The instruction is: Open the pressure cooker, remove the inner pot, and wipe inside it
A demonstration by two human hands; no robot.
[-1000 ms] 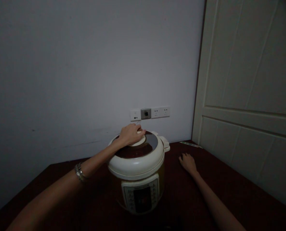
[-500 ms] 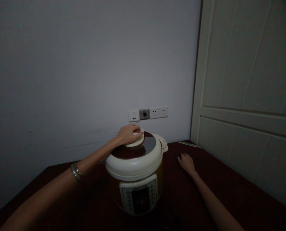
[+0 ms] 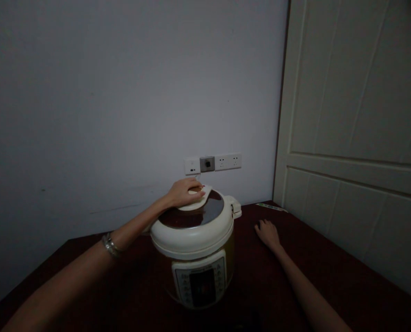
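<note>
An electric pressure cooker point(image 3: 200, 267) with a control panel on its front stands on the dark red table point(image 3: 122, 286). Its white lid point(image 3: 191, 240) with a dark brown top sits on the body. My left hand point(image 3: 184, 191) is closed around the pale lid handle point(image 3: 195, 204), and a silver bracelet point(image 3: 109, 245) circles that wrist. To the right of the cooker, my right hand point(image 3: 268, 233) rests on the table, palm down with its fingers loosely extended and nothing visible in it.
Behind the cooker, a row of sockets and switches point(image 3: 228, 161) is set in the pale wall point(image 3: 122, 92). A white panelled door point(image 3: 357, 138) borders the table on the right. A thin printed strip point(image 3: 272, 207) lies near the back right corner.
My left hand and the lid handle have turned slightly, and the lid's top has rotated a little with them. My right hand stays in place.
</note>
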